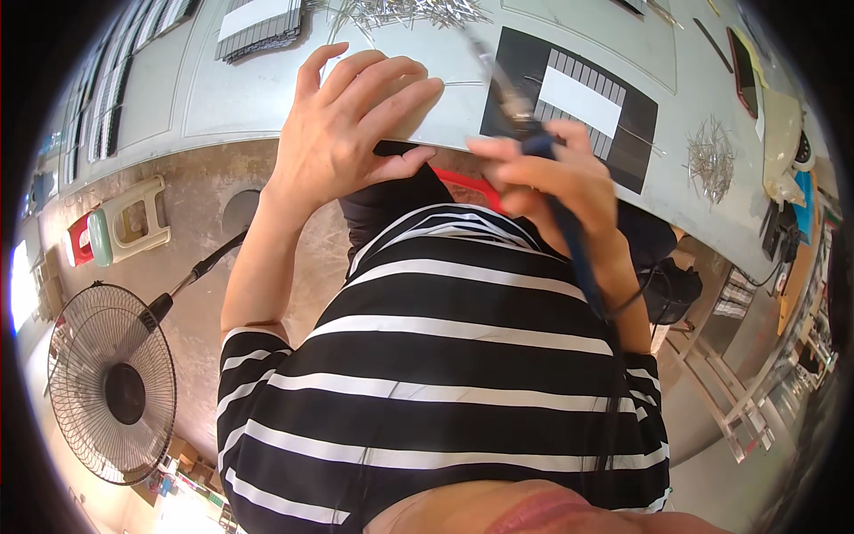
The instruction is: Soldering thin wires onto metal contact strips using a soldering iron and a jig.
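Note:
My right hand [574, 182], slightly blurred, grips a soldering iron [514, 105] by its dark blue handle. The iron's metal shaft slants up and left over the table, and a dark cord trails down along my forearm. My left hand [342, 129] hovers at the table's front edge with fingers apart and slightly curled; nothing shows in it. Just beyond the iron a black mat [636, 142] lies on the table. On it rests a grey striped panel [583, 67] with a white band [580, 102] across its middle. Thin metal wires stick out past the panel's side.
Loose thin metal strips [405, 12] are heaped at the table's far side, and another heap [712, 162] lies to the right. A stack of striped panels [260, 31] stands far left. A phone [741, 73] lies at right. Below left are a fan [116, 387] and plastic stools [133, 222].

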A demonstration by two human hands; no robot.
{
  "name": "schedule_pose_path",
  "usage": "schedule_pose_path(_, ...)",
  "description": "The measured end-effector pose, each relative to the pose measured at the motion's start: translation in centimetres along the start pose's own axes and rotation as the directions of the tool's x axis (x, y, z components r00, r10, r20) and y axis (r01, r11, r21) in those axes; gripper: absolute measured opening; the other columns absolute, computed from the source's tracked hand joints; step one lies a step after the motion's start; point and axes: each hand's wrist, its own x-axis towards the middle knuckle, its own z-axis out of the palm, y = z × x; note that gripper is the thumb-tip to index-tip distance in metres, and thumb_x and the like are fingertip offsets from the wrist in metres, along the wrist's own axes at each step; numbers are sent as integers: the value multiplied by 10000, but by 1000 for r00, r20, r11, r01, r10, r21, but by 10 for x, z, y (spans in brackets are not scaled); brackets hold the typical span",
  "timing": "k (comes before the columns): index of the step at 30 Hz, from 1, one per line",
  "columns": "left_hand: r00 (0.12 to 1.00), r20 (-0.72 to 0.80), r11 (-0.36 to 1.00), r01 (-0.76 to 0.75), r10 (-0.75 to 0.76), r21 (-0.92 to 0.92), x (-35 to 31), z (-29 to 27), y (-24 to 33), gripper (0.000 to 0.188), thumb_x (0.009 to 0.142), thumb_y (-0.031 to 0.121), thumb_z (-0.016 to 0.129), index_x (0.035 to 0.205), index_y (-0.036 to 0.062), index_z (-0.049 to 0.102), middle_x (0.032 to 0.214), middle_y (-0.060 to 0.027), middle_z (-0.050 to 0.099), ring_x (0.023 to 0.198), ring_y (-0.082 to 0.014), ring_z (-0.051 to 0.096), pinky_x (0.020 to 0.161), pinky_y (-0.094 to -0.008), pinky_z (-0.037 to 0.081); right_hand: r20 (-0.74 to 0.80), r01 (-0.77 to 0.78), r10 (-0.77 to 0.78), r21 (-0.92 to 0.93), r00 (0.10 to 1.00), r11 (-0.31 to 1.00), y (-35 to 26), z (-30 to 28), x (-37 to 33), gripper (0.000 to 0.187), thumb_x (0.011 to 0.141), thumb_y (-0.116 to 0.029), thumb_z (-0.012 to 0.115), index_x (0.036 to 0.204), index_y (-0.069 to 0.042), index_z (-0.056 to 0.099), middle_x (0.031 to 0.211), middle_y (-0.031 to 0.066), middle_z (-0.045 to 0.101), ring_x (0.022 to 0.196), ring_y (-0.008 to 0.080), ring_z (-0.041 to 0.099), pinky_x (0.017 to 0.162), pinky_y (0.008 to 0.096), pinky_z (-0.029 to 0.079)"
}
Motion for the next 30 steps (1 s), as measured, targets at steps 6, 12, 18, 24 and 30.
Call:
schedule_pose_path(6,999,-45,1000,-14,16,27,3,0,4,640,762,639,703,1218,191,661,1219,-8,623,1118,-216,571,1061,-517,356,-240,-98,144,194,960,976,-10,-20,-26,283,1012,-312,592,1113,-47,607,1009,151,754,657,117,633,882,320,425)
schedule_pose_path(12,998,39,994,-48,44,94,15,0,6,724,776,749,619,1262,215,668,1306,-22,599,1192,-248,538,1087,-508,328,-493,-249,351,262,796,932,-13,-32,-45,824,962,-664,450,1420,15,360,881,152,624,720,182,601,696,311,535)
schedule_pose_path(18,992,81,991,-105,98,82,33,3,6,749,775,782,586,1270,227,666,1323,-22,592,1193,-248,533,1091,-504,322,-692,-125,339,341,637,932,-8,-44,-44,383,977,-265,579,1210,2,435,986,189,586,666,148,534,646,286,515)
schedule_pose_path(24,991,110,995,-82,76,51,35,2,7,759,773,788,579,1276,226,665,1325,-25,593,1194,-254,530,1093,-501,314,-577,-121,476,545,663,830,-3,-53,-41,155,941,-27,580,1059,9,486,752,105,561,536,90,436,582,250,430)
schedule_pose_path(30,989,140,999,-52,49,11,35,0,7,770,768,795,577,1280,227,664,1322,-27,596,1210,-257,526,1098,-503,303,-542,-208,451,451,709,868,2,-50,-23,56,973,-64,542,941,-67,496,555,-18,367,472,78,294,683,341,354)
